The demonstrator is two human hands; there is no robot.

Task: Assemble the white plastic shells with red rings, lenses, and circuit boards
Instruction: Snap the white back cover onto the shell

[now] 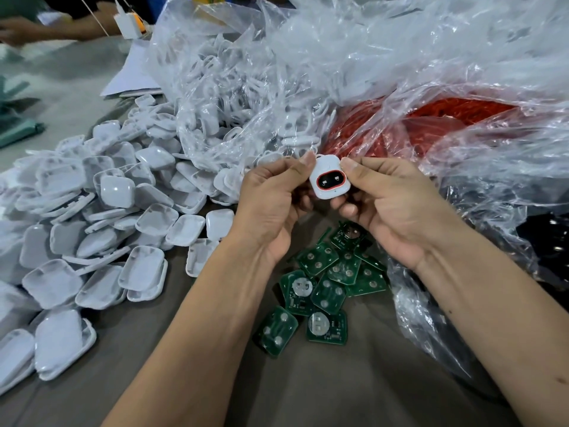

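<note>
- I have both hands up at frame centre, pinching one white shell (328, 177) between them.
- Left hand (271, 204): thumb tip on the shell's upper left edge, the other fingers curled under and behind it. Narrow grip, holding the shell.
- Right hand (388, 204): thumb on the shell's upper right edge, a fingertip under its lower right corner. Also narrow, holding the same shell.
- The shell faces me, tilted a little; a red ring (331, 180) sits in its oval window with a dark lens (330, 180) inside the ring.
- I can't tell whether a board is fitted behind it.
- Circuit boards (320, 285): loose green pile on the table (354, 389) at 6 o'clock from the shell, just under my hands, overlapping each other. Some show a round metal cell holder, others show three round pads.
- Heap of white shell halves (92, 229) spreads from 8 to 10 o'clock, mostly hollow side up.
- Clear plastic bag (246, 97) with more white parts sits at 11 to 12 o'clock, touching the heap.
- A second clear bag (480, 180), crumpled, holds the loose red rings (431, 121) at 1 to 2 o'clock, just behind my right hand.
- Someone else's arm (52, 29) lies across the table at far 10 o'clock, with a white charger block (127, 24) near it.
</note>
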